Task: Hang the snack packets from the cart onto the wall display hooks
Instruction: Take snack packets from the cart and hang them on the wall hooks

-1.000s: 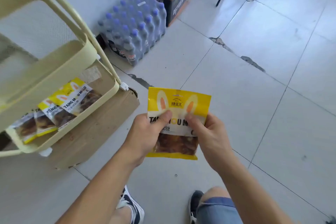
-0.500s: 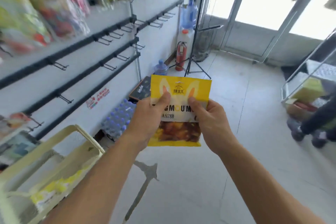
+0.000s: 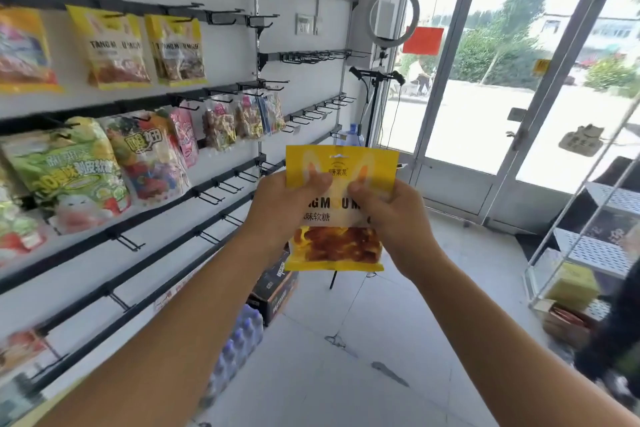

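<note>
I hold one yellow packet (image 3: pixel 341 208) upright in front of me, at about the centre of my view, with both hands. My left hand (image 3: pixel 287 208) pinches its left edge, thumb across the front near the top; my right hand (image 3: pixel 394 215) does the same on the right edge. Both grips are narrow pinches closed on the film, not around the contents, so the top strip stands flat and taut between my thumbs. I judge that is the point of holding it this way: the small hang hole (image 3: pixel 341 155) near the top edge stays open and facing me, ready to be threaded.

The packet is well apart from the wall, touching nothing but my hands. At 10 o'clock, two matching yellow packets (image 3: pixel 143 48) already hang side by side from the upper rail (image 3: pixel 104 5). Just right of them, toward 11 o'clock, bare hooks (image 3: pixel 225 15) stick out from the same rail, and I take one of those as the likely target so the same kind stays grouped. Lower rows at 9 o'clock carry other sweets (image 3: pixel 145 156).

Next I would need to lift the packet up and left, line the hole with a hook tip, and slide it on; the risk is the thin film buckling if my pinch slackens.
</note>
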Demonstrator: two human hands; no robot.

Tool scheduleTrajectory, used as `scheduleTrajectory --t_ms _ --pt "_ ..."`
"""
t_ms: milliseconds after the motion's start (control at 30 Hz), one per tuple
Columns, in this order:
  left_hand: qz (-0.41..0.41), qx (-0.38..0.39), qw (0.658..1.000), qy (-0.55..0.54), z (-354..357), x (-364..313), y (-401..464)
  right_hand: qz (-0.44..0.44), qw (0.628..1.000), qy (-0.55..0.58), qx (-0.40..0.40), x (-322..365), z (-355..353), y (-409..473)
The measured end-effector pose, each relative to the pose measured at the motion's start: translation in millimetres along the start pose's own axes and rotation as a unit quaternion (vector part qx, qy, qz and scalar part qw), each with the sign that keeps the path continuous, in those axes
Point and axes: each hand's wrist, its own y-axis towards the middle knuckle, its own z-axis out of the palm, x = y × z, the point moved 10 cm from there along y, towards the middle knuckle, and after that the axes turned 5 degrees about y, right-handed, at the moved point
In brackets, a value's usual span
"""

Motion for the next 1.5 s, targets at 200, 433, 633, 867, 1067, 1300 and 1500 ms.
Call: scheduleTrajectory --t_ms 200,433,633,867,1067,1300,1500 --pt "0.019 -0.003 1.0 0.005 -45.1 -17.8 60.3 -0.028 0.999 0.01 0.021 16.2 49.4 60.9" --pt "0.04 -0.021 0.999 0.025 -92.1 -23.9 122.4 -0.022 0.997 0.047 0.054 3.6 105.9 130.7" --pt "0.039 -0.077 0.994 0.063 -120.6 -25.8 175.0 -0.048 0.992 0.048 0.108 -5.6 140.3 197.7" --pt "0.033 -0.161 0.983 0.082 -129.4 -19.8 238.8 -0.06 0.982 0.062 0.17 -24.1 161.3 280.0" --pt "0.033 -0.224 0.967 0.114 -116.4 -32.5 295.0 -0.043 0.973 0.047 0.22 -34.0 157.4 357.1" --pt "0.067 -0.278 0.943 0.17 -108.5 -40.0 345.5 -0.065 0.962 0.047 0.262 -47.4 161.6 421.9" --pt "0.076 -0.288 0.938 0.177 -117.7 -39.6 391.3 -0.066 0.957 0.085 0.268 -57.9 179.8 473.8"
